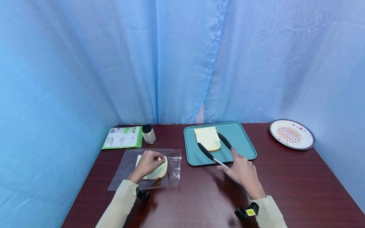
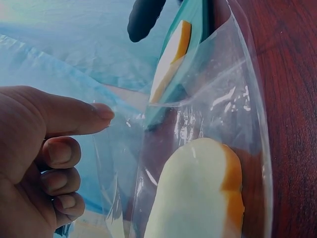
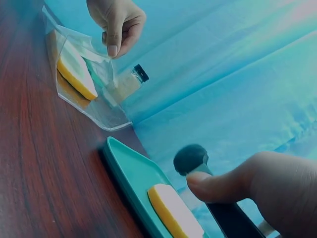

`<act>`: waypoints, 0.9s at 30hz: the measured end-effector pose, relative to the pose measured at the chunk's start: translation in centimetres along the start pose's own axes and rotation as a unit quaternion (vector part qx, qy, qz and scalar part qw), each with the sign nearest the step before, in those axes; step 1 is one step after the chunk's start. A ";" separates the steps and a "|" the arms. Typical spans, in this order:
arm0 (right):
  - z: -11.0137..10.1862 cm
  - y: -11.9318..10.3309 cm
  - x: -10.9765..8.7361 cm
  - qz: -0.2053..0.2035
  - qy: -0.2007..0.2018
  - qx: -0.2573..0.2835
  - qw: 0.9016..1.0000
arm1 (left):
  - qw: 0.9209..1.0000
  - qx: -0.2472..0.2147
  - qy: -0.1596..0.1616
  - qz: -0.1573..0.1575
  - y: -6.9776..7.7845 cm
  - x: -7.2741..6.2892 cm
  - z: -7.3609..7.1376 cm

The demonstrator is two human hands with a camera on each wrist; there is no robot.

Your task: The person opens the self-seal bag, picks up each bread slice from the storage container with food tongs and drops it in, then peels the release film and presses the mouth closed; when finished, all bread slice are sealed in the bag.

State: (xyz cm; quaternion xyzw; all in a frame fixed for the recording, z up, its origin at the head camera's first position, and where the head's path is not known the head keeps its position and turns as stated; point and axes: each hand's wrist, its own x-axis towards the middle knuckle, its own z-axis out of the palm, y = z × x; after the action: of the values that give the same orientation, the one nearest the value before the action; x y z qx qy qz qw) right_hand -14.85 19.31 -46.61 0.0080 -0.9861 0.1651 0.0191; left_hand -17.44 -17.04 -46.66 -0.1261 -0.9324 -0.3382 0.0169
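My left hand (image 1: 148, 165) pinches the upper layer of a clear plastic bag (image 1: 174, 158), lifting it between thumb and forefinger. Inside the bag lies a bread slice (image 2: 198, 183) with a brown crust, partly covered by that hand in the head view. In my right hand (image 1: 244, 171) are tongs with black tips (image 1: 206, 151), their arms spread apart. These tips stand on either side of a second bread slice (image 1: 207, 138), which lies flat on a teal tray (image 1: 243, 146). The right wrist view shows my thumb (image 3: 200, 186) along one tong arm.
Behind the bag are a jar with a black lid (image 1: 149, 135) and a green and white packet (image 1: 122, 138). A round patterned plate (image 1: 292, 134) sits at the far right. Blue curtains (image 1: 182, 63) enclose the back and sides of the dark red table (image 1: 199, 202).
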 end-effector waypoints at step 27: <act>2.3 -3.5 -0.5 0.081 -0.024 -0.007 0.996 | 1.000 0.005 0.000 0.005 0.1 0.0 0.1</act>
State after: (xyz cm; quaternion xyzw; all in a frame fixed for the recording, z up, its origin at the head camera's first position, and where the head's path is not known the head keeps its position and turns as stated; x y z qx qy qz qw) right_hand -14.40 15.26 -47.62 -0.0681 -0.9847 0.1592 -0.0178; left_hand -17.44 -16.95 -46.68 -0.1310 -0.9333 -0.3337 0.0189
